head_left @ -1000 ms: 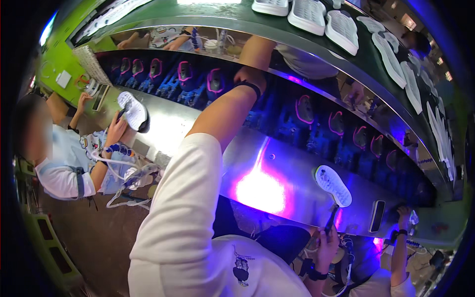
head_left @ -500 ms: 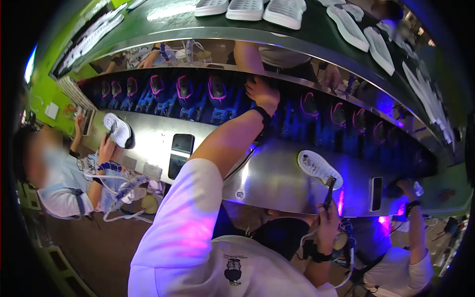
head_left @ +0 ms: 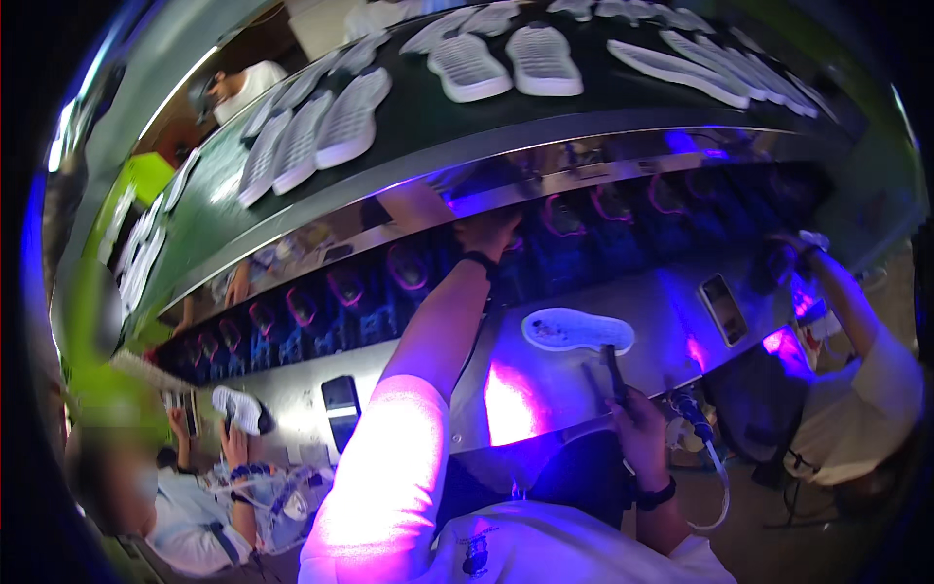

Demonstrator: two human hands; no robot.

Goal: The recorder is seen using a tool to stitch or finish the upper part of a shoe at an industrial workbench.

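Observation:
My left arm stretches forward, and my left hand (head_left: 488,232) is at the dark row of shoe uppers with pink edges; its fingers are dim and blurred. One such upper (head_left: 407,265) stands just left of it, another (head_left: 562,216) further right. My right hand (head_left: 641,436) is closed around the dark handle of a brush (head_left: 615,378). The brush's tip is at the right end of a white shoe sole (head_left: 574,331), which lies on the metal table (head_left: 467,409) with dark specks on its left part.
Several white soles (head_left: 352,117) lie on a green belt (head_left: 428,122) above the row. A phone (head_left: 723,310) rests at right, a dark one (head_left: 341,407) at left. Co-workers sit on both sides; the left one holds a sole (head_left: 238,409). A hose (head_left: 722,487) hangs beside my right wrist.
My view has tilted upward and turned, bringing more of the belt into sight. The sole now lies more level in view. My left hand remains at the row, and the brush stays in my right hand.

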